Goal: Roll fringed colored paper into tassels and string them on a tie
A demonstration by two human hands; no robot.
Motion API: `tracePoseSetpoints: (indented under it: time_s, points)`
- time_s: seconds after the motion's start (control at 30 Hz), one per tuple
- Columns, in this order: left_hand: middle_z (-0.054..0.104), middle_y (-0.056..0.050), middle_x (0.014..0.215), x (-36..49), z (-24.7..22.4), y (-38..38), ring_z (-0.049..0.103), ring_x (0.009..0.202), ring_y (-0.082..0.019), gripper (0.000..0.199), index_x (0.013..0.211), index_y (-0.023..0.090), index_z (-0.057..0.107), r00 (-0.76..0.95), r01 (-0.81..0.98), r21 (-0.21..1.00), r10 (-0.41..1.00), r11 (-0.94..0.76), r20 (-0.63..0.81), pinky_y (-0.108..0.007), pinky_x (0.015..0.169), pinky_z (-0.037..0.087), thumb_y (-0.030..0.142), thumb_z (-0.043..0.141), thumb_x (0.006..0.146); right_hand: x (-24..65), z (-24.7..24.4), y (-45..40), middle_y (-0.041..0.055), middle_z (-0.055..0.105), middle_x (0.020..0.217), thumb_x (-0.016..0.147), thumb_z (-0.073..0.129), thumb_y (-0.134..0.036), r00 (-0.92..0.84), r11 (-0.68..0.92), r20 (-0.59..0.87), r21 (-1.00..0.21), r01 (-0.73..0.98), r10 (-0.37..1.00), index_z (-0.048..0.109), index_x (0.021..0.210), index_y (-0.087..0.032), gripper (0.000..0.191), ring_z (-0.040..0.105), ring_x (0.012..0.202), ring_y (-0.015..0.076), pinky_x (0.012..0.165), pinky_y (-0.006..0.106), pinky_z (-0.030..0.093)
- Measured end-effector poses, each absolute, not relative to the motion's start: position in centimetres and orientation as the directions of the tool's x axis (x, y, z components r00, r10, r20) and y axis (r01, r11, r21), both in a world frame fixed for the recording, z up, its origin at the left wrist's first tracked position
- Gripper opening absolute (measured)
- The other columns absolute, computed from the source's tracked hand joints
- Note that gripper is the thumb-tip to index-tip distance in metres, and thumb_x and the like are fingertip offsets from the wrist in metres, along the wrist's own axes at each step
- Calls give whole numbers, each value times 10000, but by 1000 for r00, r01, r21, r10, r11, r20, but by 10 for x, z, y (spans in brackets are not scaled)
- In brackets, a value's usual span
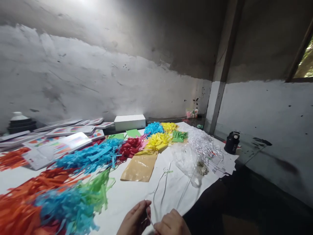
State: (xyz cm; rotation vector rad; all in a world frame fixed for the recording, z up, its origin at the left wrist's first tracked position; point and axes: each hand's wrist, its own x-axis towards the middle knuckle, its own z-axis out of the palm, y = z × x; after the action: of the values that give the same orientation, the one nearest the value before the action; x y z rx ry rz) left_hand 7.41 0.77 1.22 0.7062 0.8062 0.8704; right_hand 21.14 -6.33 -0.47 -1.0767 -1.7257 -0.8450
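Note:
My left hand (137, 217) is at the bottom edge, its fingers pinched on a thin white string (154, 197). Close to it on the right, my right hand (172, 224) is curled closed on the same string, which runs between the two hands. Loops of the string trail forward across the white table cover (171, 195). Beyond the hands lie a brown paper sheet (139, 167) and a crumpled clear plastic bag (187, 156). To the left spread heaps of cut tissue-paper fringe, with blue fringe (68, 204) and light green fringe (96, 189) nearest.
Orange fringe (22, 204) covers the left front. Flat printed packs (68, 143) and a white box (129, 122) line the back. Yellow fringe (157, 142) and silver tinsel (204, 142) lie farther off. A black bottle (231, 143) stands near the right edge.

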Motion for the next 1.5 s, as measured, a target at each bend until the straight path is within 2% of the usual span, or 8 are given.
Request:
tracePoseSetpoints:
  time_s: [0.17, 0.4, 0.67, 1.03, 1.17, 1.33, 1.43, 1.5]
  points:
    - [682, -17, 642, 44, 31, -1, 575, 577, -105, 448, 801, 129, 776, 314, -406, 832, 913, 378, -261, -199, 587, 476, 394, 956, 488, 218, 5, -84, 0, 571, 605, 1035, 273, -218, -223, 491, 851, -47, 870, 476, 605, 820, -197, 396, 509, 545, 157, 551, 289, 331]
    - [739, -59, 712, 36, 30, -15, 586, 569, -110, 395, 771, 133, 751, 313, -343, 885, 927, 315, -209, -211, 563, 449, 429, 911, 564, 219, -5, -97, 30, 664, 793, 974, 487, -192, -183, 521, 695, -311, 795, 695, 601, 1025, -209, 126, 571, 711, 201, 669, 300, 400]
    - [761, -99, 787, 37, 23, -21, 606, 603, -134, 377, 791, 134, 739, 359, -293, 915, 919, 278, -164, -234, 573, 450, 464, 846, 643, 212, -7, -96, 1, 701, 832, 956, 551, -209, -86, 438, 542, -565, 700, 836, 643, 940, -235, 97, 611, 782, 184, 715, 276, 426]
    - [674, -54, 720, 28, 21, -22, 577, 668, -160, 361, 726, 146, 722, 279, -177, 979, 959, 99, -47, -241, 591, 457, 506, 744, 750, 207, -5, -96, 14, 641, 747, 991, 474, -358, 82, 261, 381, -759, 596, 921, 613, 780, -216, 289, 608, 728, 170, 624, 241, 408]
    - [661, -57, 792, 21, 19, -25, 595, 690, -176, 370, 778, 157, 678, 222, -198, 975, 973, 100, -55, -256, 584, 467, 526, 704, 783, 212, -6, -95, 7, 614, 751, 1005, 440, -349, 55, 298, 413, -736, 607, 909, 577, 788, -213, 291, 602, 709, 151, 637, 230, 417]
    - [636, -3, 711, 21, 11, -47, 556, 606, -165, 550, 1285, 228, 570, 326, 59, 977, 929, -205, 175, -270, 615, 473, 539, 643, 837, 201, -3, -97, 10, 605, 730, 1014, 385, -284, -72, 425, 529, -586, 690, 846, 555, 795, -211, 287, 601, 662, 139, 616, 226, 417]
    - [699, -49, 769, 16, 14, -52, 591, 682, -198, 399, 940, 241, 727, 563, 172, 924, 804, -342, 193, -275, 649, 476, 602, 588, 843, 191, 5, -102, 19, 626, 732, 1014, 368, -291, -179, 526, 595, -483, 700, 784, 574, 824, -211, 292, 613, 656, 143, 608, 235, 422]
    - [678, -44, 665, -3, 23, -42, 574, 642, -211, 480, 714, 237, 711, 537, 250, 909, 829, -333, 156, -286, 615, 465, 682, 561, 813, 200, 11, -102, 22, 636, 733, 1020, 358, -318, -216, 541, 602, -432, 722, 769, 597, 849, -215, 312, 620, 667, 150, 620, 242, 437]
